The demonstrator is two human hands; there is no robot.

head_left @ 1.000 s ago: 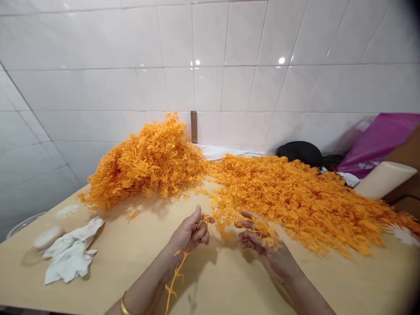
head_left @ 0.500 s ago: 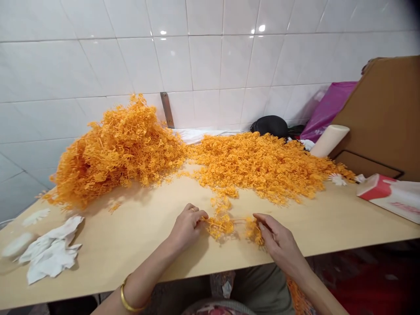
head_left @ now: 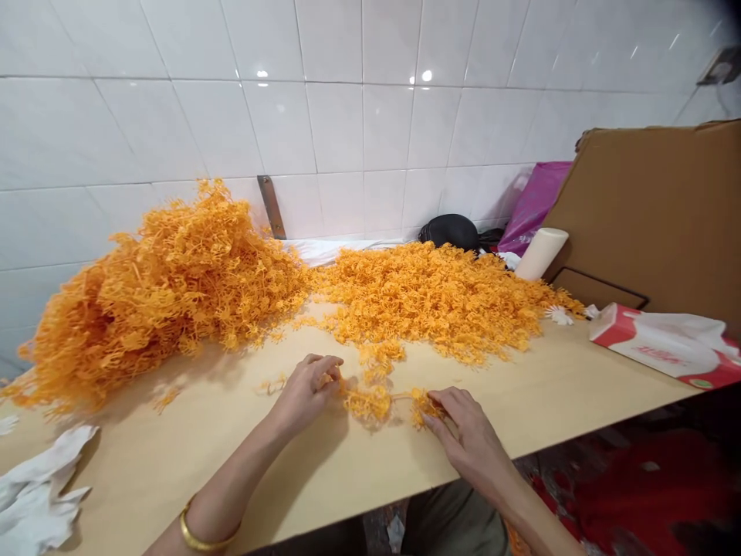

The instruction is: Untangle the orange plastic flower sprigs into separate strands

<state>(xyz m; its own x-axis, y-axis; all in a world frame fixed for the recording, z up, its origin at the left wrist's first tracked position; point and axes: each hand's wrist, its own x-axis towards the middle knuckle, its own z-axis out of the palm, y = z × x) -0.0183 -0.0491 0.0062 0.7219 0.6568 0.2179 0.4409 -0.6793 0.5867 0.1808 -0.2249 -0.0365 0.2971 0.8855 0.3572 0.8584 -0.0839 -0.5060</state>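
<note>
My left hand (head_left: pixel 306 386) and my right hand (head_left: pixel 460 426) rest on a pale wooden table (head_left: pixel 243 455), fingers pinched on the two ends of a small orange plastic sprig (head_left: pixel 370 401) that lies between them. Behind the sprig spreads a flat heap of orange plastic pieces (head_left: pixel 440 297). A taller pile of orange branched stems (head_left: pixel 156 286) rises at the back left against the white tiled wall. A gold bangle (head_left: pixel 200 537) circles my left wrist.
Crumpled white cloth (head_left: pixel 40 486) lies at the left edge. A red and white tissue box (head_left: pixel 665 344), a white roll (head_left: pixel 541 253), brown cardboard (head_left: pixel 654 208), a pink bag (head_left: pixel 532 205) and a black object (head_left: pixel 448 230) stand at the right and back.
Both hands came down from mid-air to the table near its front edge, still pinching the orange sprig. The view has swung right and down, showing the cardboard and tissue box.
</note>
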